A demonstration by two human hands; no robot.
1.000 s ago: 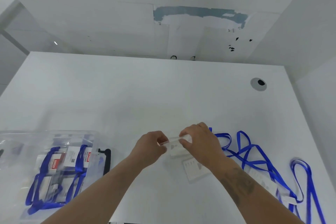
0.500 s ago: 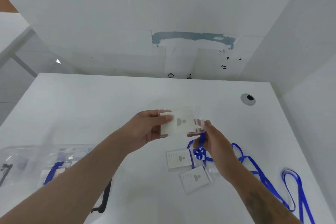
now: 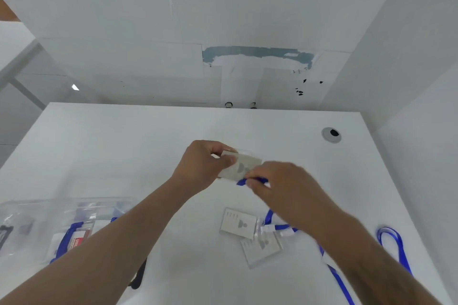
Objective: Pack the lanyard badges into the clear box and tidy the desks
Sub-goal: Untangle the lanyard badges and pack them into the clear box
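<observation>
Both hands are up over the white desk (image 3: 99, 146), working one badge between them. The left hand (image 3: 203, 166) has its fingers curled round the left end of a flat rectangular badge card (image 3: 244, 164), pale grey with a small person symbol printed on it, thumb pinching it from the near side. The right hand (image 3: 285, 188) comes in from the other end, fingertips pinched on the blue lanyard strap (image 3: 241, 182) right at the badge's lower edge; how tight that pinch is, motion blur hides.

Below the right hand, two more clear-sleeved badges (image 3: 239, 223) lie flat on the desk, overlapping at a corner, with white clips beside them. Blue woven ribbon trails out from under the right forearm, and another loop (image 3: 392, 242) lies further right of it.

Down by the left forearm sits the clear plastic box (image 3: 104, 203), glossy and see-through, with blue lanyards and a red-printed card already inside. Well beyond the right hand, a round grey cable grommet (image 3: 331, 134) is set into the desktop.
</observation>
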